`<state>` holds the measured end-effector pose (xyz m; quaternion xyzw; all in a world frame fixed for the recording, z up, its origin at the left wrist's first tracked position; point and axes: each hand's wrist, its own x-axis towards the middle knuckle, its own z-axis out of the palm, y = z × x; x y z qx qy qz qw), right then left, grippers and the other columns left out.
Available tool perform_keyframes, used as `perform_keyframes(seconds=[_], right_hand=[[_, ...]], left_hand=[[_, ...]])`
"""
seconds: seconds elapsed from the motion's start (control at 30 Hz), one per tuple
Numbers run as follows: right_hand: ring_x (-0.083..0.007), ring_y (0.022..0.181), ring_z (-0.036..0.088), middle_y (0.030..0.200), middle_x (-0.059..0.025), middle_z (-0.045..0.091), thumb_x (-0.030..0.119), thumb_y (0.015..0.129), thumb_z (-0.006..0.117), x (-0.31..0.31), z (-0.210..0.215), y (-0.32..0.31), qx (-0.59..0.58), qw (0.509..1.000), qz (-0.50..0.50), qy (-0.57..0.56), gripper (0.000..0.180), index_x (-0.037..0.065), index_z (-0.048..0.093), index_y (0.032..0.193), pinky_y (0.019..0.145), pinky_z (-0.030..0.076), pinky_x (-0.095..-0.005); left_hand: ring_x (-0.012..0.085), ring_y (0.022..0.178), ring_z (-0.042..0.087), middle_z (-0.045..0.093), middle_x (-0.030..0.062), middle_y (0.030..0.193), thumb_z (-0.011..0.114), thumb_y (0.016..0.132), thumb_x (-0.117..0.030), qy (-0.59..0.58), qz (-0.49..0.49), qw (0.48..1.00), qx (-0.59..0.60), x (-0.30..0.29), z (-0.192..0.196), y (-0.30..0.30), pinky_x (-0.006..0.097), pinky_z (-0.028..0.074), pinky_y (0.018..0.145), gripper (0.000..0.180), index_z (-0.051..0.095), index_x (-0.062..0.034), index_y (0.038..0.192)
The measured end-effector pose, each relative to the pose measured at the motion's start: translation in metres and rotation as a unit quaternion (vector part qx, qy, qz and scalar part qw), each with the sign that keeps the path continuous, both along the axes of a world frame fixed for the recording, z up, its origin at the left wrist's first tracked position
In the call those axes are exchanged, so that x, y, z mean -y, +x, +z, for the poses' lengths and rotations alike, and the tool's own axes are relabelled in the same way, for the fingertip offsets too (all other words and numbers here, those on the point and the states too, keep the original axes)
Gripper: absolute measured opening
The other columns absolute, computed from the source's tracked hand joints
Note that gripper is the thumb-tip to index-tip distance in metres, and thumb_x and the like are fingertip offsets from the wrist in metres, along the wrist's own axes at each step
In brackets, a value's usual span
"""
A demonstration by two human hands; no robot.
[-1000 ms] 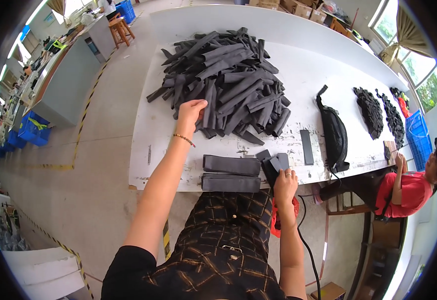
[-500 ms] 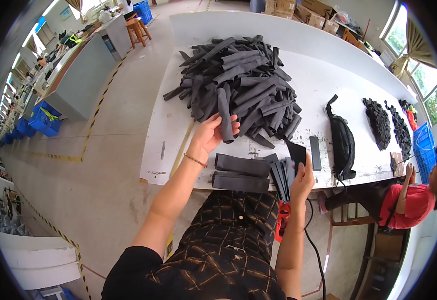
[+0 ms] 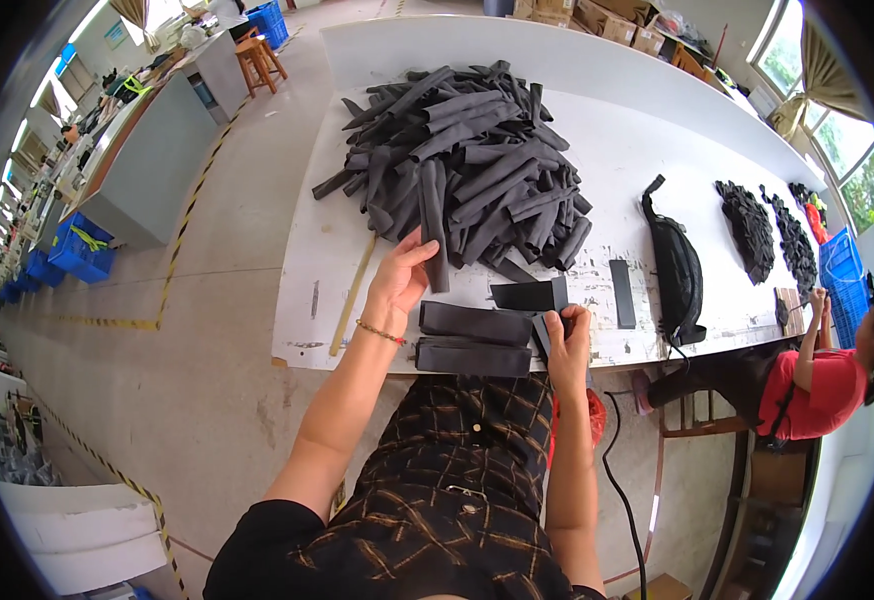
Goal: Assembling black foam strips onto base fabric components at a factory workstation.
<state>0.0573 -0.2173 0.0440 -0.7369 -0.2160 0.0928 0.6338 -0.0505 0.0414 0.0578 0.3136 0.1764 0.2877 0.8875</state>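
My left hand (image 3: 400, 280) is closed on a rolled dark grey fabric strip (image 3: 434, 215), which stands lengthwise against the front of a large heap of similar strips (image 3: 502, 165). At the near table edge my right hand (image 3: 569, 345) pinches the upper end of a dark strip (image 3: 543, 334) in a fanned pile; my fingers partly cover it. Just beyond that hand lies a flat black strip (image 3: 529, 296) with its right end bent up. Left of the hand are two neat stacks of flat strips (image 3: 472, 357), one behind the other.
Right of my hand lie a single flat strip (image 3: 622, 293) and a black waist bag (image 3: 677, 270). Farther right are small black piles (image 3: 747, 230), a blue crate (image 3: 840, 268) and a seated person in red (image 3: 815, 395). A raised white board (image 3: 557, 60) edges the table's far side.
My right hand has moved left and released the black strip, which now lies beyond the stacks. It now pinches a strip in the fanned pile. The left hand's strip has shifted slightly.
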Motion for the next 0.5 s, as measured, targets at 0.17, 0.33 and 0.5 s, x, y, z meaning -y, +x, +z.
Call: perform_keyframes(seconds=[0.17, 0.33, 0.5], right_hand=[[-0.0165, 0.082, 0.044, 0.087, -0.0062, 0.048, 0.017, 0.093, 0.064, 0.004, 0.007, 0.004, 0.036, 0.999, 0.015, -0.034, 0.023, 0.002, 0.047, 0.101, 0.077, 0.041, -0.0282], [-0.0154, 0.08, 0.043, 0.085, -0.005, 0.047, 0.016, 0.095, 0.062, 0.003, 0.019, -0.002, 0.045, 0.998, 0.03, -0.025, 0.021, 0.003, 0.046, 0.1, 0.074, 0.04, -0.0275], [-0.0109, 0.077, 0.039, 0.082, -0.0014, 0.044, 0.014, 0.095, 0.06, 0.007, 0.022, 0.006, -0.044, 0.995, 0.055, 0.074, 0.017, 0.004, 0.046, 0.096, 0.069, 0.038, -0.0247]], left_hand=[[0.0203, 0.09, 0.064, 0.064, 0.0085, 0.093, 0.063, 0.084, 0.0, 0.004, -0.111, 0.993, -0.033, 0.031, -0.01, 0.015, 0.034, 0.054, 0.081, 0.024, 0.061, -0.0018, 0.108], [0.015, 0.101, 0.059, 0.061, 0.0081, 0.121, 0.065, 0.072, 0.004, 0.367, -0.201, 0.901, -0.118, 0.07, 0.02, 0.056, 0.027, 0.047, 0.087, 0.041, 0.06, 0.0003, 0.113], [0.0133, 0.076, 0.057, 0.062, 0.0043, 0.085, 0.08, 0.069, -0.014, 0.507, -0.165, 0.839, -0.109, 0.076, 0.023, 0.071, 0.027, 0.046, 0.07, 0.043, 0.064, -0.0037, 0.107]])
